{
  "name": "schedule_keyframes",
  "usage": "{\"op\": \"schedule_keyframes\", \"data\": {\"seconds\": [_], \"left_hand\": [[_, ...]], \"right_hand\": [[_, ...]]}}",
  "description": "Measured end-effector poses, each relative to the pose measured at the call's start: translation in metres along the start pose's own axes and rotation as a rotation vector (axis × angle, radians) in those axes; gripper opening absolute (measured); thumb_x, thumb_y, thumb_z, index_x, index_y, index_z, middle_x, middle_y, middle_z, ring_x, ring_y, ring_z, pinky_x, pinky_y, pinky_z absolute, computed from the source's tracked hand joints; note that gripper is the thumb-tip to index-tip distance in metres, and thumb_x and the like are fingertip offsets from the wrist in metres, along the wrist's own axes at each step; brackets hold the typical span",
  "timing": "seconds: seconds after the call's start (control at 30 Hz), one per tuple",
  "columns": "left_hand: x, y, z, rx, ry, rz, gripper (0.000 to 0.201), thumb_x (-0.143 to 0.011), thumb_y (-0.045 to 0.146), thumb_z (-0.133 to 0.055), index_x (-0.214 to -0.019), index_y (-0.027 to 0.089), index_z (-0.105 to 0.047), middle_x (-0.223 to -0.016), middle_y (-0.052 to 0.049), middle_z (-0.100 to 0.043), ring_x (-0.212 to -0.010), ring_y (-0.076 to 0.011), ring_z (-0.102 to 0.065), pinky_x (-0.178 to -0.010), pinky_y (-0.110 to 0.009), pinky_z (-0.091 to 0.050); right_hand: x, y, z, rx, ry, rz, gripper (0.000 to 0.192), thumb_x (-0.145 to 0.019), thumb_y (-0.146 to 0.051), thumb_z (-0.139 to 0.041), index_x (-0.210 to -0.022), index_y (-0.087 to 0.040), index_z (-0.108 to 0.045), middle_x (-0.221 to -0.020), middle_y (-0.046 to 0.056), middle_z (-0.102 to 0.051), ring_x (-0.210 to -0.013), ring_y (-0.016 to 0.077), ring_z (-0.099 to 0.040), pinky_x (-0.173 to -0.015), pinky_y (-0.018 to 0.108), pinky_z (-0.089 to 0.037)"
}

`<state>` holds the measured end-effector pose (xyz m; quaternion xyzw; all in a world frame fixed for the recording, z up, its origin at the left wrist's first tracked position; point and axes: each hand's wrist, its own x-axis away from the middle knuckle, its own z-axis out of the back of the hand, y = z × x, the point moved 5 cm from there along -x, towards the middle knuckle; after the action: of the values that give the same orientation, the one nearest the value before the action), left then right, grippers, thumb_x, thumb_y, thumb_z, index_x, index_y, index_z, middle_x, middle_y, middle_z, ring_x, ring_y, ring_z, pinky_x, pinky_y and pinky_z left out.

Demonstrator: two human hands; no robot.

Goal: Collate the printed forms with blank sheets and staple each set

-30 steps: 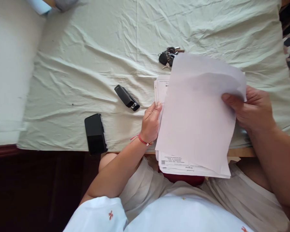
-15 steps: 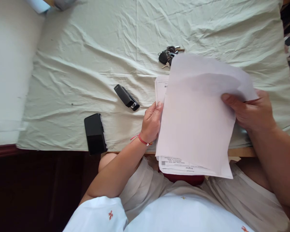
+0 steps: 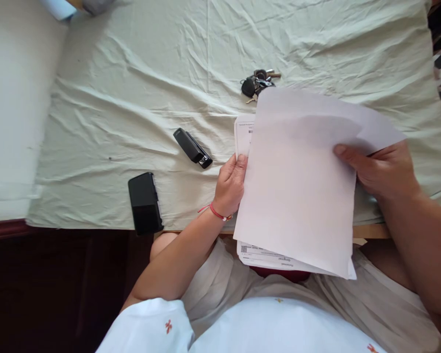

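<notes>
My left hand [image 3: 232, 182] is closed on the left edge of a stack of printed papers [image 3: 245, 131], its thumb on top and a red bracelet at the wrist. My right hand [image 3: 380, 169] grips a white sheet of paper [image 3: 297, 181] by its right side, thumb across the face. That sheet lies over most of the stack, blank side up, with its far right part bent. Print shows only on the stack's left margin and along its near edge. The fingers of both hands are hidden under the papers.
A black stapler [image 3: 193, 148] lies left of the papers, and a black phone [image 3: 145, 203] is at the table's near edge. A bunch of keys [image 3: 257, 86] sits just beyond the sheet. The table has a wrinkled pale green cloth [image 3: 132, 98].
The white sheet has shifted slightly toward me, and its right part has swung outward over my right hand. Less print shows at the near edge. My left hand has hardly moved.
</notes>
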<state>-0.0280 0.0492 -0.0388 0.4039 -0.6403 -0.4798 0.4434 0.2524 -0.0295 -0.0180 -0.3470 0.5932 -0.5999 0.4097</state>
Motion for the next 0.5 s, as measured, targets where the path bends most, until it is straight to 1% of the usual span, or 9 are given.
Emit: {"op": "schedule_keyframes", "data": {"seconds": [0.07,0.13,0.23,0.33,0.4,0.47,0.5], "left_hand": [[-0.001,0.003,0.000,0.011,-0.009,-0.008,0.043,-0.092,0.057,-0.068,-0.117,0.023,-0.076,-0.122,-0.006,-0.078,-0.122,-0.0262,-0.069,-0.103,-0.035,-0.056],[-0.003,0.007,0.000,0.028,-0.015,-0.021,0.042,-0.090,0.057,-0.070,-0.115,0.023,-0.076,-0.121,-0.006,-0.078,-0.126,-0.0275,-0.067,-0.106,-0.037,-0.055],[-0.006,0.012,0.000,0.059,-0.017,-0.038,0.040,-0.088,0.055,-0.073,-0.112,0.024,-0.077,-0.121,-0.006,-0.078,-0.131,-0.0288,-0.064,-0.109,-0.039,-0.053],[-0.006,0.014,0.001,0.069,-0.019,-0.042,0.041,-0.087,0.056,-0.074,-0.111,0.024,-0.077,-0.119,-0.007,-0.078,-0.132,-0.0301,-0.063,-0.109,-0.041,-0.054],[-0.006,0.013,0.001,0.053,-0.023,-0.038,0.042,-0.087,0.057,-0.073,-0.112,0.024,-0.077,-0.119,-0.007,-0.078,-0.133,-0.0306,-0.062,-0.109,-0.042,-0.054],[-0.006,0.012,0.001,0.043,-0.033,-0.033,0.043,-0.087,0.058,-0.073,-0.113,0.024,-0.077,-0.119,-0.007,-0.078,-0.134,-0.0311,-0.061,-0.109,-0.042,-0.054],[-0.006,0.012,0.001,0.040,-0.037,-0.032,0.044,-0.087,0.058,-0.073,-0.114,0.024,-0.077,-0.120,-0.007,-0.078,-0.134,-0.0313,-0.061,-0.109,-0.043,-0.054]], "right_hand": [[-0.001,0.001,0.003,0.033,0.001,-0.005,0.022,-0.076,-0.031,-0.087,-0.095,-0.021,-0.080,-0.099,0.002,-0.075,-0.084,0.0120,-0.066,-0.069,0.022,-0.059],[-0.004,0.002,0.008,0.038,0.036,-0.012,0.025,-0.073,-0.034,-0.089,-0.092,-0.021,-0.080,-0.098,0.002,-0.075,-0.082,0.0132,-0.067,-0.067,0.024,-0.060],[-0.009,0.004,0.017,-0.013,0.149,-0.042,0.035,-0.065,-0.036,-0.095,-0.090,-0.019,-0.078,-0.094,0.003,-0.075,-0.076,0.0136,-0.067,-0.061,0.025,-0.059],[-0.014,0.007,0.023,-0.101,0.255,-0.108,0.039,-0.056,-0.034,-0.099,-0.083,-0.015,-0.077,-0.089,0.005,-0.075,-0.068,0.0127,-0.066,-0.058,0.026,-0.058],[-0.017,0.008,0.025,-0.162,0.297,-0.136,0.043,-0.050,-0.034,-0.101,-0.082,-0.016,-0.077,-0.090,0.005,-0.075,-0.068,0.0146,-0.067,-0.064,0.032,-0.062],[-0.020,0.008,0.030,-0.200,0.331,-0.127,0.049,-0.046,-0.036,-0.101,-0.086,-0.018,-0.079,-0.096,0.005,-0.077,-0.075,0.0185,-0.071,-0.077,0.041,-0.065],[-0.023,0.009,0.034,-0.198,0.347,-0.117,0.051,-0.045,-0.038,-0.101,-0.087,-0.020,-0.080,-0.100,0.004,-0.077,-0.080,0.0201,-0.073,-0.086,0.043,-0.064]]}}
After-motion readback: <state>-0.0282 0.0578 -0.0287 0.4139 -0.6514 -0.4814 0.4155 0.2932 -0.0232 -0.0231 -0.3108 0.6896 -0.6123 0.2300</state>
